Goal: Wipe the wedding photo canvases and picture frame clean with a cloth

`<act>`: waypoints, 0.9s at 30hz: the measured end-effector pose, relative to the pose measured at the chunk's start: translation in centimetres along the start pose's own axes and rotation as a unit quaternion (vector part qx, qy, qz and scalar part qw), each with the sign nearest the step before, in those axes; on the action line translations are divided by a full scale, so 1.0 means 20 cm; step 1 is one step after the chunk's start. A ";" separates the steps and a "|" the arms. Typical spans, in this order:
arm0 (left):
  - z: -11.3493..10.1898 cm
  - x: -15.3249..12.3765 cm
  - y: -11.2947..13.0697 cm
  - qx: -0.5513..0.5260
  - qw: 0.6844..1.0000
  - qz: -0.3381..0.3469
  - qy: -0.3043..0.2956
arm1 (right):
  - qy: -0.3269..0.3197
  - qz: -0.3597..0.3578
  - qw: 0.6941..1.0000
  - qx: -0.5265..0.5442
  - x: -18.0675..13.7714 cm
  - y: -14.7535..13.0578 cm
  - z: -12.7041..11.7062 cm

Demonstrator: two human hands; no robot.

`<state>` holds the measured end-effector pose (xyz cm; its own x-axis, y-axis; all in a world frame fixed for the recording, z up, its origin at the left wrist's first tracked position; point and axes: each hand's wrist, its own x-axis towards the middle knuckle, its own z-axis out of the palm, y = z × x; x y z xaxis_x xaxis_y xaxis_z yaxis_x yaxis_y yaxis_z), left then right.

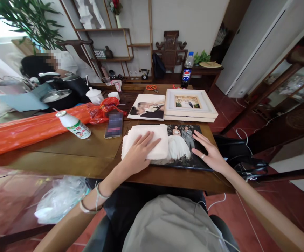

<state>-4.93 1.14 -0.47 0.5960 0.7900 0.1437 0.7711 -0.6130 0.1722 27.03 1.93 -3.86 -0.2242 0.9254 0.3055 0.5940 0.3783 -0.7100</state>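
A dark wedding photo print (pixel 186 145) lies flat near the front edge of the wooden table (pixel 89 154). A folded white cloth (pixel 154 134) covers its left part. My left hand (pixel 138 154) rests flat on the cloth, fingers stretched out. My right hand (pixel 209 152), with a ring, lies flat on the print's right side, fingers spread.
Behind the print lie another photo print (pixel 146 106) and a white framed photo (pixel 188 103). A phone (pixel 114 124), a white bottle (pixel 74 125) on its side and an orange plastic bag (pixel 31 129) lie to the left. A Pepsi bottle (pixel 186 71), scissors (pixel 152 88) and a seated person (pixel 49 64) are farther back.
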 end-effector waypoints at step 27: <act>-0.04 0.02 0.00 0.060 0.990 -0.011 0.129 | 0.016 -0.047 0.999 -0.012 0.10 0.07 0.04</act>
<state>-4.94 1.52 0.42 0.5129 0.7657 0.3881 0.8142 -0.5772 0.0628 26.82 4.35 -4.66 -0.2556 0.8844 0.3905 0.5902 0.4627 -0.6616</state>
